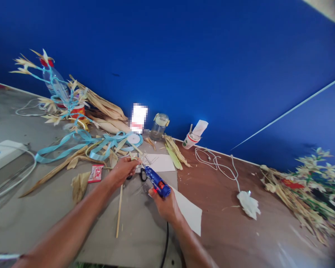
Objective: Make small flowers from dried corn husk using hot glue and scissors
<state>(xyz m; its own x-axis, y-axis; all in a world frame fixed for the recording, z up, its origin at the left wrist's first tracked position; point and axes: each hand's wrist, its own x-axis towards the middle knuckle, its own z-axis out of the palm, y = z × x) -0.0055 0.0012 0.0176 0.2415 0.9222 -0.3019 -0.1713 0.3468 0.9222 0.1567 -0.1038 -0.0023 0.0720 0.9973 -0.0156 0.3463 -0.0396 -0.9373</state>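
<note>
My right hand [166, 207] is wrapped round a blue hot glue gun [155, 179], which glows red near the grip. Its black cord [165, 242] runs down toward the table's front edge. The nozzle points up and left, close to the fingertips of my left hand [124, 170]. Those fingers are pinched together on a small pale piece, too small to name surely. Under and between my hands lie black-handled scissors [143, 175], partly hidden. Beyond them a white card [163, 163] carries some thin wires or sticks. A thin wooden stick [119, 214] lies below my left wrist.
Light-blue ribbon [54, 154], dried corn husks [106, 102] and a branch of husk flowers [52, 100] spread to the left. A glass jar [158, 128], a paper cup [190, 140] and a white cable [222, 167] stand or lie along the blue wall. More husk flowers [318, 178] lie far right.
</note>
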